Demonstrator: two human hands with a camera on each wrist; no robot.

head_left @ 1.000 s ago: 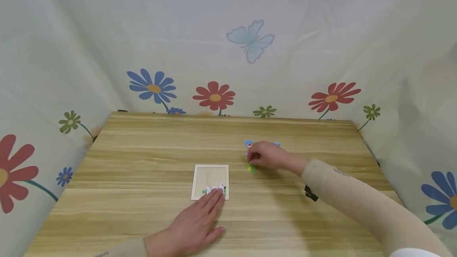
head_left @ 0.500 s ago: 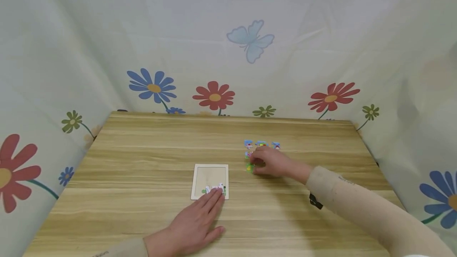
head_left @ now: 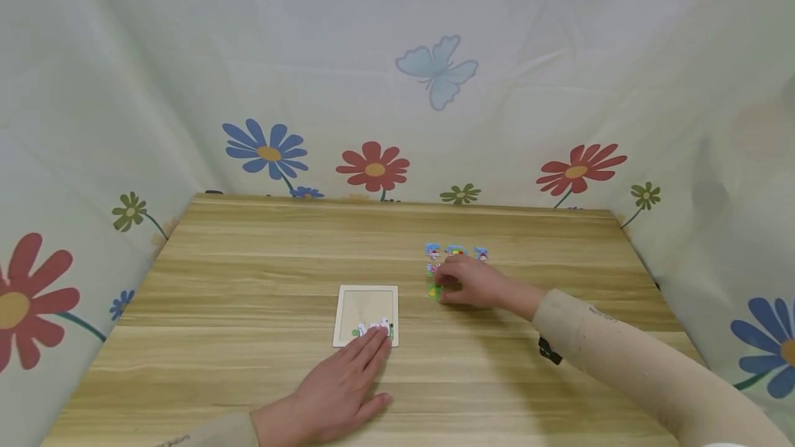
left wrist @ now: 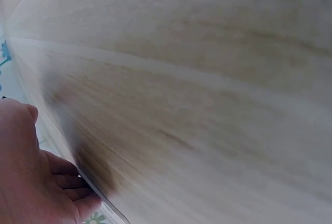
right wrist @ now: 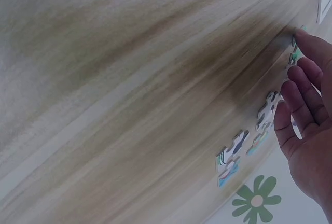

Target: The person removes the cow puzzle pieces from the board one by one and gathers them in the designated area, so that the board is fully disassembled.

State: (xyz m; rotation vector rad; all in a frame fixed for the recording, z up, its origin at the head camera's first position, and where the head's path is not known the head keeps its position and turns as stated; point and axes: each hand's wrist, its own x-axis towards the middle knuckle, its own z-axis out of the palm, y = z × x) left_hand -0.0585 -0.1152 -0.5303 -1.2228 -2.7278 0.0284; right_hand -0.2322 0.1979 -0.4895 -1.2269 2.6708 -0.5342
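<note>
My left hand (head_left: pixel 344 381) lies flat with straight fingers, its fingertips on the lower right part of a white-bordered puzzle tray (head_left: pixel 367 289). White and green puzzle pieces (head_left: pixel 362 329) show in the tray's bottom row, partly covered by those fingers. To the right of the tray, my right hand (head_left: pixel 478 283) is lowered over loose pieces. Its thumb and index finger bend around a green and yellow puzzle piece (head_left: pixel 433 292) and pinch it at the table. In the right wrist view the green piece (right wrist: pixel 294 55) sits between thumb and index fingertip.
Several other puzzle pieces lie behind the right hand, among them a blue one (head_left: pixel 433 250), a blue, red and yellow one (head_left: pixel 457 251) and another blue one (head_left: pixel 481 253). A wooden table (head_left: pixel 248 281) carries everything. Flower-printed cloth (head_left: pixel 323 54) encloses its back and sides.
My right hand has shifted slightly right and toward me, uncovering the back pieces, and its thumb and index finger have come to the green piece. My left hand keeps its place.
</note>
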